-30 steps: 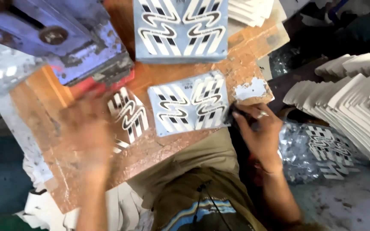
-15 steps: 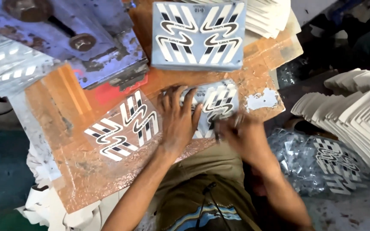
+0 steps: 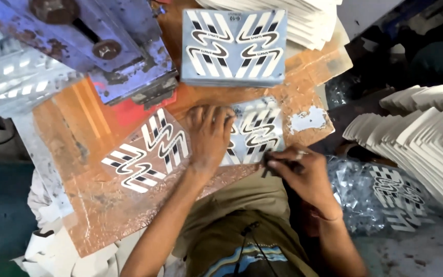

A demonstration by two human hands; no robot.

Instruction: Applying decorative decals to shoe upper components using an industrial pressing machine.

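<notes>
From the head camera, your left hand (image 3: 208, 138) lies flat, fingers (image 3: 212, 117) spread apart, pressing on the left part of a grey sheet printed with black and white curved stripes (image 3: 260, 131). That sheet rests on the worn orange-brown surface (image 3: 93, 205), close to its near edge and right in front of you. Your right hand (image 3: 303, 174) sits at the sheet's lower right corner, fingers pinched together on a small dark tool (image 3: 278, 165) whose shape is too blurred to tell.

Just left of your left hand lies a cut-out striped piece (image 3: 147, 156), tilted, touching the surface and apart from the sheet. Farther from you sits a stack of the same grey printed sheets (image 3: 234, 46), squared up, with white sheets (image 3: 303, 20) behind it. A blue metal press part with bolts (image 3: 103, 48) overhangs the surface's far left. To your right, fanned stacks of pale sheets (image 3: 426, 138) stand beside a heap of clear plastic scraps (image 3: 380, 200) on the floor.
</notes>
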